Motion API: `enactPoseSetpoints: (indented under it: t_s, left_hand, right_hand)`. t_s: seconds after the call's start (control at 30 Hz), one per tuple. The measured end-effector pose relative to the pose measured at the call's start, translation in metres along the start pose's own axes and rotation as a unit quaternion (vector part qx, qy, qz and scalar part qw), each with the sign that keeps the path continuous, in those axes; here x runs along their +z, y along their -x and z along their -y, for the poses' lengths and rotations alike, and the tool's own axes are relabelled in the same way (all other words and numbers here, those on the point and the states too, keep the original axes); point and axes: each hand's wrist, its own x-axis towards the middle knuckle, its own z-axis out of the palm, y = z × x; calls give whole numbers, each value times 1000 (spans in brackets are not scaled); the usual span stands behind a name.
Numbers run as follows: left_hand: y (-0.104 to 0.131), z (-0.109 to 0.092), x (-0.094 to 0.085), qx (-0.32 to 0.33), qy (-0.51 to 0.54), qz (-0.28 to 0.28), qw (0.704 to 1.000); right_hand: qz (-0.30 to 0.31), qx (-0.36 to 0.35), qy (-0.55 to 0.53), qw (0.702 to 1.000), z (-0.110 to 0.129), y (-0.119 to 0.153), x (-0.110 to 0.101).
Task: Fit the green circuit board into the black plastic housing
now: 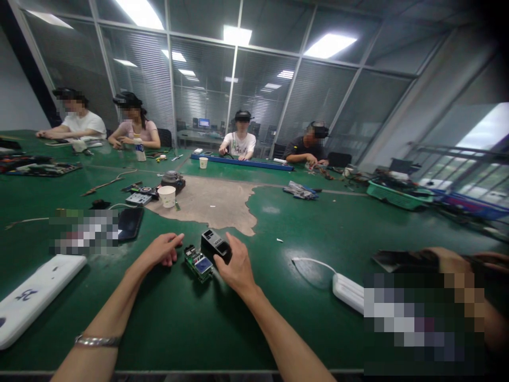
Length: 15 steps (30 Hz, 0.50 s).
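My right hand (239, 266) grips a small black plastic housing (215, 245) with cut-outs in its face, thumb on the near side and fingers behind. Just left of the housing lies a green circuit board (199, 264) with a small bluish screen and metal connectors. Beside the board, to its left, my left hand (162, 250) hovers low over the table with its index finger stretched out and the others loosely bent. Nothing shows in it. A metal band circles the left wrist.
On the green table (274, 318), a white power bank (40, 297) and a dark phone (130, 223) lie left. A paper cup (167, 196) stands by loose parts. A white cabled device (348, 292) and a neighbour's hand (449, 261) are right. Several people sit across.
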Motion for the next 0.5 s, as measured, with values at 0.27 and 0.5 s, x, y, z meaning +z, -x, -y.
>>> enactPoseSetpoints:
  t_s: [0.27, 0.5]
  left_hand:
    - [0, -1, -1, -2, -9, 2, 1000]
    - [3, -5, 0, -2, -3, -3, 1000]
  right_hand:
    - [11, 4, -3, 1000, 2, 0, -2]
    - [-25, 20, -131, 991, 26, -2, -19]
